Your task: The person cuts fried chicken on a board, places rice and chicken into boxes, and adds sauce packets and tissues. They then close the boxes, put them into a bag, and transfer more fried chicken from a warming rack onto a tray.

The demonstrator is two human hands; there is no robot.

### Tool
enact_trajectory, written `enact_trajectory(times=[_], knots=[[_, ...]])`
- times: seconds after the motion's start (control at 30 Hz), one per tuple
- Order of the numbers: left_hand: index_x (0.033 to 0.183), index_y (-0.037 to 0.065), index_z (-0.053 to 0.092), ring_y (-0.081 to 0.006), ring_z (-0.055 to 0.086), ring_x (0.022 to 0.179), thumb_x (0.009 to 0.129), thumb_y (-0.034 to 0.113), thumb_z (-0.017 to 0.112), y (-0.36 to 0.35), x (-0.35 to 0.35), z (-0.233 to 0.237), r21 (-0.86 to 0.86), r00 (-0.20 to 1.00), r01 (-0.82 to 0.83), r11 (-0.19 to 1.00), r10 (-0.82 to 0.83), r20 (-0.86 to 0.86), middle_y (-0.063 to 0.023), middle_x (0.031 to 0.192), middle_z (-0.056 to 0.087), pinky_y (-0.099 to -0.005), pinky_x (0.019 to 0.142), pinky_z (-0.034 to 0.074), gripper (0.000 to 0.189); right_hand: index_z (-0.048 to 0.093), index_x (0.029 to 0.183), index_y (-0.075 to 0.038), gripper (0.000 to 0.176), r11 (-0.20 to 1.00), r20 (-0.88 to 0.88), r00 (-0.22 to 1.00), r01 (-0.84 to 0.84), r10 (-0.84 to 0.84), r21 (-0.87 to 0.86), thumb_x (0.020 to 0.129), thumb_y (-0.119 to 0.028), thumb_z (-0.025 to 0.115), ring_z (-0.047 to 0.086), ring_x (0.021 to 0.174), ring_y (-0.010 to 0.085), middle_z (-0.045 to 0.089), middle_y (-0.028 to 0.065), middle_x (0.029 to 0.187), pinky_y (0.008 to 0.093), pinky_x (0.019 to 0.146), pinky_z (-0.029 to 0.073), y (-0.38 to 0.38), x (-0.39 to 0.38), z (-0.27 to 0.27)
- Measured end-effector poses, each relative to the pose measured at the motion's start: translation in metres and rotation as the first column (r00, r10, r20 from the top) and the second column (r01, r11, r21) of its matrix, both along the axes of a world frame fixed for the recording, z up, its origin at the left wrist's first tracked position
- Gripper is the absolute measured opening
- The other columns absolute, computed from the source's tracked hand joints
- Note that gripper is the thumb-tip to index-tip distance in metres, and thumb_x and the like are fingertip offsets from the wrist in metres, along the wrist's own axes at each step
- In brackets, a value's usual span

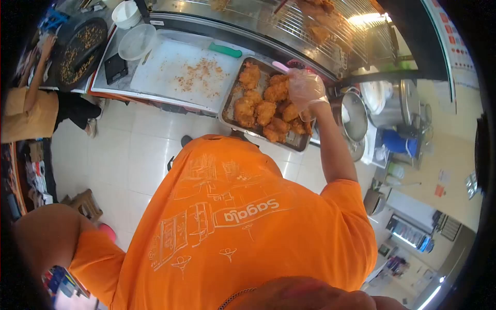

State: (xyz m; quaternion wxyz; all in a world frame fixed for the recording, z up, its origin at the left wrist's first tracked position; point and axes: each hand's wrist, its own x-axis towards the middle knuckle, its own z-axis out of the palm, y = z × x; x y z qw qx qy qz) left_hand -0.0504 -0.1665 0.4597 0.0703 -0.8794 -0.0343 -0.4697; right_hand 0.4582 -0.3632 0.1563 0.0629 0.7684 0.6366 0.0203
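My right hand [306, 92], in a clear plastic glove, is over the right end of a metal tray [226, 109] at the upper middle. Its fingers are curled, and a pink handle [280, 66] sticks out to the left right at the fingertips. What the fingers close on is hidden by the glove. Beneath and beside the hand, several pieces of fried chicken [265, 112] lie in the tray, golden brown and crusted. My left arm [49, 237] leaves the view at the lower left, so my left hand is out of sight.
Left of the tray, a white cutting board [160, 64] carries crumbs and a green-handled knife [225, 50]. A plastic tub [137, 42] and a black scale [115, 69] stand beyond. A glass display case [356, 41] overhangs behind. Pots [354, 116] stand right; a person [31, 111] works far left.
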Motion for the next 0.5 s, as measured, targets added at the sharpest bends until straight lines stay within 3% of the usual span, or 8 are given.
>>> enact_trajectory(times=[0.03,0.13,0.23,0.33,0.4,0.43,0.47,0.5], knots=[[0.129,-0.004,0.059,-0.0179,0.061,0.101,0.102,0.006,0.051,-0.002,0.007,0.012,0.053,0.998,0.042,0.998,-0.040,-0.046,-0.0126,0.118,0.066,-0.0287,0.091,0.049,0.030,0.069,0.103,-0.013,0.024,0.970,0.074,0.997,0.041,-0.023,-0.238,0.081,-0.018,0.059,0.068,0.095,0.0290,0.071,0.0104,0.105,0.0414,0.085,0.055,-0.012,0.011,-0.018],[0.128,-0.004,0.059,-0.0179,0.062,0.101,0.102,0.007,0.051,-0.009,0.027,0.026,0.141,0.978,0.151,0.978,-0.128,-0.164,-0.0125,0.117,0.066,-0.0285,0.091,0.049,0.030,0.072,0.095,-0.011,0.022,0.938,-0.036,0.976,0.196,-0.215,-0.287,0.078,-0.020,0.061,0.068,0.097,0.0271,0.070,0.0106,0.105,0.0397,0.086,0.055,-0.058,0.035,-0.060],[0.128,-0.004,0.059,-0.0180,0.062,0.100,0.102,0.009,0.050,-0.009,0.038,0.032,0.174,0.959,0.203,0.964,-0.160,-0.232,-0.0124,0.116,0.066,-0.0283,0.090,0.049,0.030,0.072,0.086,-0.009,0.019,0.938,0.099,0.990,0.125,-0.097,-0.323,0.076,-0.020,0.061,0.068,0.098,0.0263,0.070,0.0117,0.108,0.0391,0.084,0.055,-0.089,0.031,-0.062],[0.127,-0.004,0.059,-0.0180,0.062,0.100,0.102,0.010,0.050,-0.003,0.048,0.029,0.174,0.948,0.214,0.961,-0.162,-0.273,-0.0123,0.116,0.066,-0.0281,0.089,0.049,0.030,0.070,0.088,-0.006,0.020,0.966,0.023,0.998,0.065,-0.061,-0.250,0.075,-0.019,0.063,0.067,0.095,0.0319,0.069,0.0153,0.102,0.0424,0.082,0.055,-0.123,0.045,-0.072],[0.127,-0.004,0.060,-0.0180,0.062,0.100,0.102,0.011,0.050,0.002,0.057,0.030,0.171,0.934,0.212,0.962,-0.148,-0.326,-0.0122,0.115,0.066,-0.0280,0.089,0.048,0.030,0.067,0.089,-0.004,0.019,0.879,-0.287,0.833,0.466,-0.473,-0.097,0.075,-0.017,0.062,0.065,0.092,0.0390,0.068,0.0198,0.095,0.0474,0.080,0.053,-0.134,0.035,-0.071],[0.127,-0.004,0.060,-0.0181,0.062,0.099,0.103,0.011,0.050,0.004,0.061,0.028,0.185,0.927,0.213,0.959,-0.139,-0.348,-0.0122,0.115,0.066,-0.0279,0.089,0.048,0.030,0.065,0.091,-0.003,0.020,0.909,-0.177,0.894,0.390,-0.412,-0.147,0.078,-0.016,0.059,0.064,0.090,0.0437,0.066,0.0236,0.089,0.0509,0.079,0.051,-0.138,0.025,-0.064],[0.127,-0.004,0.060,-0.0181,0.062,0.099,0.103,0.012,0.050,0.007,0.064,0.024,0.197,0.926,0.199,0.960,-0.118,-0.358,-0.0122,0.115,0.066,-0.0278,0.089,0.048,0.030,0.066,0.094,-0.003,0.020,0.860,-0.210,0.840,0.454,-0.500,-0.233,0.081,-0.015,0.056,0.064,0.091,0.0433,0.066,0.0242,0.091,0.0521,0.077,0.051,-0.126,0.014,-0.041],[0.126,-0.004,0.060,-0.0181,0.062,0.099,0.103,0.012,0.050,0.008,0.070,0.022,0.218,0.923,0.202,0.955,-0.111,-0.367,-0.0121,0.115,0.066,-0.0278,0.088,0.048,0.030,0.064,0.104,-0.003,0.026,0.890,-0.351,0.826,0.453,-0.441,-0.054,0.083,-0.017,0.057,0.065,0.091,0.0424,0.066,0.0237,0.091,0.0516,0.077,0.052,-0.155,0.028,-0.088]])
